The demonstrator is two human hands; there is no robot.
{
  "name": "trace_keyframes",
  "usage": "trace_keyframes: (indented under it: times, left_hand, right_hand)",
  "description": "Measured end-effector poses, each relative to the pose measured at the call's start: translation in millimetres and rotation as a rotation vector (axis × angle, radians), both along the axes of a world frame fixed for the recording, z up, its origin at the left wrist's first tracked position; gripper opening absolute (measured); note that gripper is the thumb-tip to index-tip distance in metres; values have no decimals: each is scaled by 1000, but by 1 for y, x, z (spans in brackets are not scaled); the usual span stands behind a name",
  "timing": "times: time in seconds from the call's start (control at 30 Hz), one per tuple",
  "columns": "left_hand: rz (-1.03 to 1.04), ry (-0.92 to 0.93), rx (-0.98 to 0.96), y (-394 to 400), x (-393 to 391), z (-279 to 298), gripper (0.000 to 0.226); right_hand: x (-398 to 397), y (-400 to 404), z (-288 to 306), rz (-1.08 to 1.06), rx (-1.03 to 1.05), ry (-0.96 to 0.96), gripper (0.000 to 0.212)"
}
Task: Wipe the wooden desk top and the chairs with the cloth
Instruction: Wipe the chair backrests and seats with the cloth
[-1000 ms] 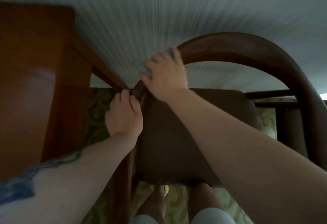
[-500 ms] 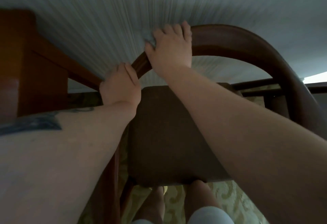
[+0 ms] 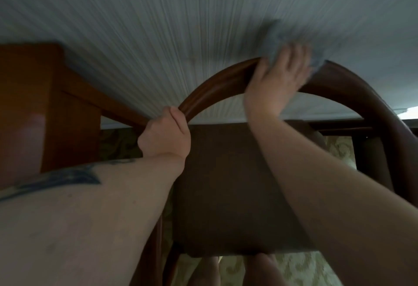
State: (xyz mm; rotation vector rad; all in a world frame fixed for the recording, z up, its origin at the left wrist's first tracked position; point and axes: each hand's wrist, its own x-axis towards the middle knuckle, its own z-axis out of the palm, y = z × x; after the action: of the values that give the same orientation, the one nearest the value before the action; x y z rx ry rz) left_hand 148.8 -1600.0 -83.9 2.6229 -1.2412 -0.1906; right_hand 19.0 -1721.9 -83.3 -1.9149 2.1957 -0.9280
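Observation:
A dark wooden chair with a curved back rail (image 3: 217, 82) and a brown padded seat (image 3: 226, 195) stands right below me. My left hand (image 3: 166, 136) grips the left end of the rail. My right hand (image 3: 278, 80) holds a grey-blue cloth (image 3: 278, 41) against the top of the rail, right of its middle; the hand and cloth are blurred. The wooden desk (image 3: 34, 105) shows at the left edge.
A striped pale wall (image 3: 181, 14) fills the top of the view behind the chair. A second dark chair (image 3: 371, 159) stands at the right. A patterned carpet (image 3: 294, 267) lies under the chair, with my legs at the bottom.
My right hand has slid the cloth along the curved rail from its left part up toward the right. My left hand has kept its grip at the rail's left end.

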Motion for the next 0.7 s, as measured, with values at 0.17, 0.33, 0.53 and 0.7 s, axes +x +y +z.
trace_keyframes:
  times: [0.17, 0.33, 0.53, 0.7]
  left_hand:
    - [-18, -18, -57, 0, 1, -3, 45]
    - [-17, 17, -12, 2, 1, -1, 47]
    - [0, 13, 19, 1, 0, -1, 46]
    - [-1, 18, 13, 1, 1, -2, 44]
  right_hand:
    - [1, 34, -24, 757, -84, 199, 52]
    - [10, 36, -11, -138, -89, -568, 50]
    - [26, 67, -15, 165, 191, -599, 35]
    - [8, 35, -2, -222, 1, -794, 25]
